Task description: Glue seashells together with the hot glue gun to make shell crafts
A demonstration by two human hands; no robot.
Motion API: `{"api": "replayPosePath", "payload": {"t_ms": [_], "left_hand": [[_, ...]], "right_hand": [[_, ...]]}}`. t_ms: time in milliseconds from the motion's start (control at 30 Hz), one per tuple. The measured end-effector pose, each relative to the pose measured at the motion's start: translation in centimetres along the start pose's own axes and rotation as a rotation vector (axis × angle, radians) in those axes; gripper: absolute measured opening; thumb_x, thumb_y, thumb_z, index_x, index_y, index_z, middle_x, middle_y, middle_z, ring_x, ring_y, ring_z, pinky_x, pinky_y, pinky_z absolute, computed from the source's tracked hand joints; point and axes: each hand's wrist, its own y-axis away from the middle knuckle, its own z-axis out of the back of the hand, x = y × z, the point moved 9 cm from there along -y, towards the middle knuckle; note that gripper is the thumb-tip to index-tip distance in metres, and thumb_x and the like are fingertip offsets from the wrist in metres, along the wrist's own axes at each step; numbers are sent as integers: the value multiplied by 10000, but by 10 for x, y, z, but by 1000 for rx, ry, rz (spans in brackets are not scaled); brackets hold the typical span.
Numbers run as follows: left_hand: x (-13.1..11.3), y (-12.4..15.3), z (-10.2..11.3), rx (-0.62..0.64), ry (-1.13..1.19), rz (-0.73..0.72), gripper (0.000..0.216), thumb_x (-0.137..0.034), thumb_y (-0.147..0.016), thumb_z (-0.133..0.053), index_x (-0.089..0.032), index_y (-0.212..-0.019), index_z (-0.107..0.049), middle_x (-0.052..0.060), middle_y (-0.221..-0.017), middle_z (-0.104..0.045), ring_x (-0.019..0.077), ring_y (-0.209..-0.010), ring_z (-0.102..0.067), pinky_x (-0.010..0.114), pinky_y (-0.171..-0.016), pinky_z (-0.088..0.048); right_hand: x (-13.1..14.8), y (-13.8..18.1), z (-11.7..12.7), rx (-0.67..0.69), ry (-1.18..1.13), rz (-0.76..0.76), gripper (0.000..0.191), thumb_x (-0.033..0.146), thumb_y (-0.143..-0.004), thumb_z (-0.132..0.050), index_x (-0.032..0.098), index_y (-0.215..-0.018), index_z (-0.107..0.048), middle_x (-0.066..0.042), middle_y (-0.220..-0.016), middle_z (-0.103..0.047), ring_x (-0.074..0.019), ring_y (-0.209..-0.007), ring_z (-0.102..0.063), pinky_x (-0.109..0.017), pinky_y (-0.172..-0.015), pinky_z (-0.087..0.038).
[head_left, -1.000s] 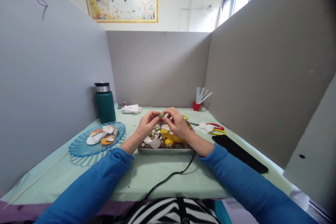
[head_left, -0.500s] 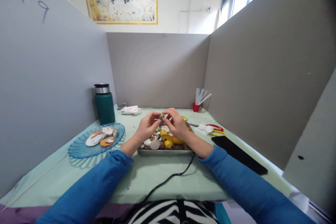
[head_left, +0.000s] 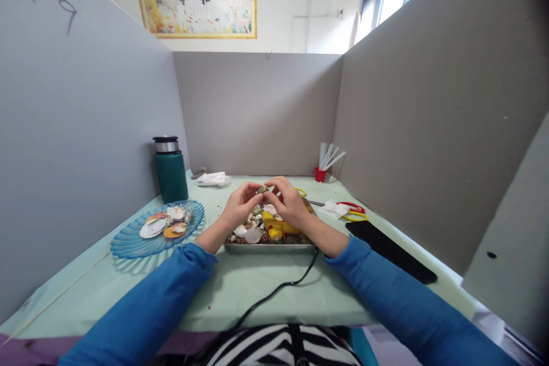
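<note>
Between the fingertips of both hands is a small greenish shell [head_left: 263, 189], raised above a metal tray [head_left: 270, 249]. My left hand [head_left: 241, 204] pinches it from the left, and my right hand [head_left: 288, 201] grips it from the right. Below them the tray holds many shells [head_left: 253, 235], white, brown and greenish. A yellow glue gun [head_left: 274, 227] lies on these shells, partly under my right hand, and its black cord [head_left: 278, 287] runs over the table's front edge.
A blue scalloped plate [head_left: 128, 240] with shell pieces sits at the left, before a green bottle [head_left: 170, 174]. To the right are red-and-yellow scissors [head_left: 355, 214], white tissue [head_left: 333, 210] and a black flat slab [head_left: 390, 251]. Behind stands a red cup [head_left: 319, 175] of glue sticks.
The small shell has turned slightly between my fingertips. Both hands stay in nearly the same place, and the view has shifted only a little.
</note>
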Motion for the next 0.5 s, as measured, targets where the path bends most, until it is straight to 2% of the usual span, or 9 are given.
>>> {"api": "replayPosePath", "payload": {"t_ms": [500], "left_hand": [[1, -2, 3, -28, -26, 0, 297, -292, -688, -717, -140, -887, -557, 45, -873, -638, 163, -841, -616, 313, -774, -504]], "right_hand": [[0, 1, -1, 1, 17, 13, 183, 222, -860, -517, 198, -1040, -527, -70, -995, -540, -129, -694, -538, -259, -614, -463]]}}
